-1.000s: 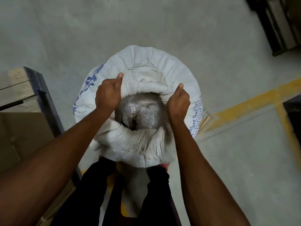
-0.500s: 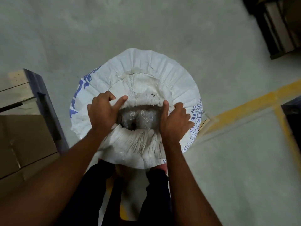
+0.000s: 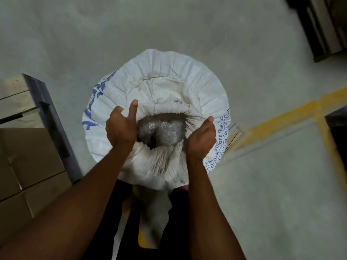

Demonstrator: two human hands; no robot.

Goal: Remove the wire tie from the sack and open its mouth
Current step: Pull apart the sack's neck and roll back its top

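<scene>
A white woven sack [image 3: 169,72] with blue print stands upright on the floor right in front of me. Its mouth is open, with the rim [image 3: 165,107] rolled outward in a thick gathered collar. Inside shows a crinkled clear plastic liner [image 3: 161,130]. My left hand [image 3: 122,126] grips the left side of the rolled rim, thumb pointing up. My right hand [image 3: 201,136] grips the right side of the rim. I see no wire tie anywhere.
Bare grey concrete floor lies around the sack, with a yellow painted line [image 3: 281,119] to the right. Cardboard boxes [image 3: 28,166] on a wooden pallet with a dark blue edge [image 3: 50,117] stand at my left. Dark racking [image 3: 323,25] fills the top right corner. My dark trousers show below.
Both hands slid down and closed in on the rim, then spread apart again. The sack's mouth is wider now, with more of the collar folded outward.
</scene>
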